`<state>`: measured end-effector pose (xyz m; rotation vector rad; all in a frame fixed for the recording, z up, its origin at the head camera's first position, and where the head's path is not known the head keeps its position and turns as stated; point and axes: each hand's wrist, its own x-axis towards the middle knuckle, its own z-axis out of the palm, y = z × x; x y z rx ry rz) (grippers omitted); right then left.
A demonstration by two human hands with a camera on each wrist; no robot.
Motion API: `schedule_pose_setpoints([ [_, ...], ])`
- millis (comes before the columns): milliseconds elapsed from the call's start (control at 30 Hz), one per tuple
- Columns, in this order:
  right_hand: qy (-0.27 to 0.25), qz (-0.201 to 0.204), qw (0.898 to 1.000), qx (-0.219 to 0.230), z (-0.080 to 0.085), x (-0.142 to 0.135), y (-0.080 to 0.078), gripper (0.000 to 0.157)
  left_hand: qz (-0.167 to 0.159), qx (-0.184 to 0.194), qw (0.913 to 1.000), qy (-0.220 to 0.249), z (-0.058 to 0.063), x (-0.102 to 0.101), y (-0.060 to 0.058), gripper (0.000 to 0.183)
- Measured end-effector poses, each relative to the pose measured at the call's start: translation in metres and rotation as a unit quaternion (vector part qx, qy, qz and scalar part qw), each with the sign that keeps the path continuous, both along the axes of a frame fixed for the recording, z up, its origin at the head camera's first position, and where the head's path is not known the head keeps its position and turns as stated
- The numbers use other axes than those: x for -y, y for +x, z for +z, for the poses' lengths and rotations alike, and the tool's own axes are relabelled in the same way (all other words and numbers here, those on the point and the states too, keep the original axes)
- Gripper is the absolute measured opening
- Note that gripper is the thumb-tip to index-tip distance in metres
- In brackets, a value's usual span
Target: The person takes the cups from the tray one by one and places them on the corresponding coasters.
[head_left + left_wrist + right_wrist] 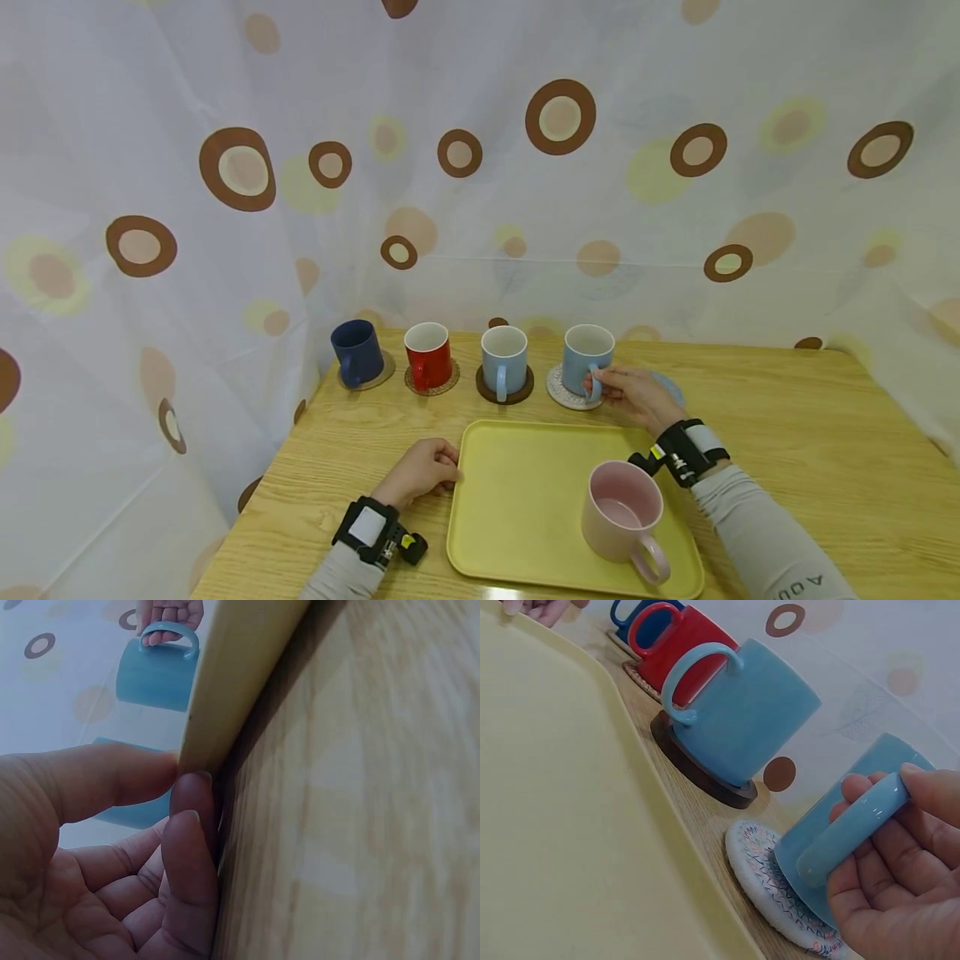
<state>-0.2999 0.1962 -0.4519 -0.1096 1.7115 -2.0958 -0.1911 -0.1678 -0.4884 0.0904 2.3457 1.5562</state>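
My right hand grips the handle of a light blue mug, fingers curled through it in the right wrist view. The mug is at a white speckled coaster; whether its base fully rests there I cannot tell. At the left side of a yellow tray, my left hand pinches the rim between thumb and fingertips. On the tray's right part stands a pink mug, its handle toward the near right.
Left of the held mug, a second light blue mug sits on a dark wooden coaster, then a red mug and a navy mug on coasters. Behind my right hand a pale blue coaster partly shows. A patterned curtain hangs behind.
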Motion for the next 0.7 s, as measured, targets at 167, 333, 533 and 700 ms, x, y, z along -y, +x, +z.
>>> schedule_pose_setpoints([
  [167, 0.005, 0.004, 1.0, 0.003, -0.0016, 0.0, 0.0007, 0.016, -0.001, 0.0, 1.0, 0.004, -0.0007, 0.0002, -0.0001, 0.018],
  [333, 0.012, 0.009, 1.0, 0.002, -0.0056, 0.0001, 0.0014, 0.015, -0.001, 0.002, 1.0, 0.0, -0.0003, -0.0004, 0.0014, 0.018],
  [533, 0.029, 0.026, 0.999, -0.007, -0.0074, 0.0002, 0.0016, 0.019, 0.0, 0.004, 1.0, -0.003, -0.0002, -0.001, 0.0024, 0.018],
  [700, 0.032, 0.044, 0.998, -0.006, -0.0056, -0.0004, 0.0005, 0.022, 0.003, 0.001, 1.0, -0.005, 0.0011, -0.0012, 0.0016, 0.017],
])
